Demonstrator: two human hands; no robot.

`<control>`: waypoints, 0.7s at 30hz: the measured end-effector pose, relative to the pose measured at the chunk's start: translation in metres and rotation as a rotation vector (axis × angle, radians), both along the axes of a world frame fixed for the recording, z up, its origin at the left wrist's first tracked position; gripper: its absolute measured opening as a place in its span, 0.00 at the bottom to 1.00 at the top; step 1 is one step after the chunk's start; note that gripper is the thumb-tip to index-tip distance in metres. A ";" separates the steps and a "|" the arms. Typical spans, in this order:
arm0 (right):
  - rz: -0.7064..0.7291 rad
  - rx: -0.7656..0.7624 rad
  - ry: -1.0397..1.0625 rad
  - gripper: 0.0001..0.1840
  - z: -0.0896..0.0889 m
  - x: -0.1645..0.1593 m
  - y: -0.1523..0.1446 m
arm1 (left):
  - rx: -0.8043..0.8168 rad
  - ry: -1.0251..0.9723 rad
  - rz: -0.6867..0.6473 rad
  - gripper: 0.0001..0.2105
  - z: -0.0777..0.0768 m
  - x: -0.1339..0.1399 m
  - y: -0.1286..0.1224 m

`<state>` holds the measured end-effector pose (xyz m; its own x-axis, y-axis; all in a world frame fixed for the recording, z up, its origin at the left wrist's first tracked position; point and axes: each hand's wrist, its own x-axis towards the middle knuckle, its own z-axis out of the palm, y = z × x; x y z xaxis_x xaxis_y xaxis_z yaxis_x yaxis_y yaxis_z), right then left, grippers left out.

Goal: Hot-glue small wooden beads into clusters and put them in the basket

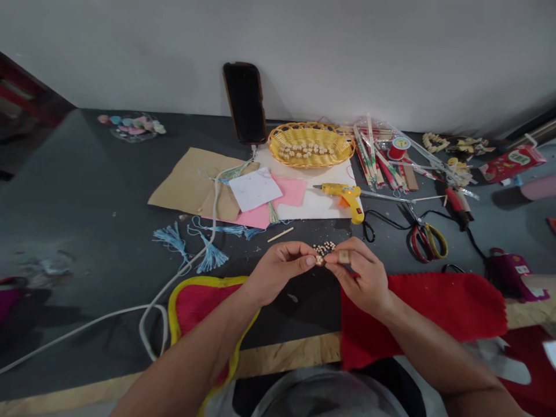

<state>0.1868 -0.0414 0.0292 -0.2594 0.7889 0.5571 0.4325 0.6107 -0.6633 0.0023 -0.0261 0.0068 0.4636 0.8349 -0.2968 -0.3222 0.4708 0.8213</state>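
Observation:
Near the table's front, my left hand (284,263) pinches a small cluster of pale round pieces (319,260) between thumb and fingertips. On its other side my right hand (358,272) closes thumb and fingers against the same cluster; a beige strip wraps one of its fingers. Just beyond the fingertips lies a loose heap of small pale round pieces (329,246), perhaps wooden. Similar small clusters sit in the yellow woven basket (282,134) at the back. A yellow glue gun (343,191) rests behind my right hand, nozzle to the left.
Scissors (428,238), a red thread spool (398,149) and wrapped sticks (373,156) lie to the right. Blue tassels (211,255), brown paper (186,182) and a white cable (167,282) are left. A phone (245,104) leans on the wall. Red cloth (447,304) lies under my right arm.

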 end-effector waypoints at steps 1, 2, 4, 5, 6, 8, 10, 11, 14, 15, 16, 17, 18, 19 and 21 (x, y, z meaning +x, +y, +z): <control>0.004 0.017 -0.008 0.06 0.000 0.000 0.000 | 0.000 -0.001 0.003 0.08 0.000 0.000 0.000; 0.009 0.031 -0.017 0.06 -0.001 0.001 0.000 | 0.001 0.000 0.004 0.09 0.000 0.000 0.000; 0.016 0.049 -0.032 0.07 -0.002 0.001 0.000 | 0.004 0.004 0.004 0.09 0.000 0.000 0.000; 0.019 0.054 -0.035 0.07 -0.003 0.001 0.000 | 0.005 0.004 0.003 0.09 0.000 0.000 0.000; 0.023 0.058 -0.036 0.07 -0.004 0.001 0.000 | 0.003 0.005 0.004 0.10 0.000 0.000 0.000; 0.029 0.067 -0.032 0.07 -0.004 0.001 0.000 | -0.001 0.010 0.008 0.10 0.001 0.000 0.000; 0.029 0.069 -0.031 0.07 -0.004 0.001 0.000 | -0.006 0.016 0.014 0.10 0.001 0.000 0.000; 0.029 0.067 -0.029 0.07 -0.003 0.001 0.000 | -0.008 0.018 0.014 0.10 0.001 0.000 0.000; 0.032 0.030 0.004 0.09 0.000 0.002 0.000 | -0.012 0.013 0.008 0.10 0.002 0.000 0.001; 0.035 0.005 0.017 0.10 0.000 0.003 0.000 | -0.014 0.012 0.002 0.10 0.002 0.000 0.001; 0.040 -0.027 0.024 0.12 0.000 0.004 0.001 | -0.016 0.013 -0.006 0.10 0.002 0.000 0.001; 0.046 -0.061 0.025 0.13 0.000 0.005 0.001 | -0.022 0.018 -0.014 0.11 0.002 0.000 0.001; 0.057 -0.095 0.022 0.14 -0.001 0.006 0.001 | -0.028 0.026 -0.025 0.11 0.002 0.000 0.001; 0.070 -0.123 0.019 0.14 -0.001 0.007 0.001 | -0.033 0.037 -0.037 0.11 0.003 -0.001 0.001; 0.097 -0.166 0.026 0.13 -0.003 0.008 0.002 | -0.041 0.063 -0.062 0.12 0.003 -0.001 0.001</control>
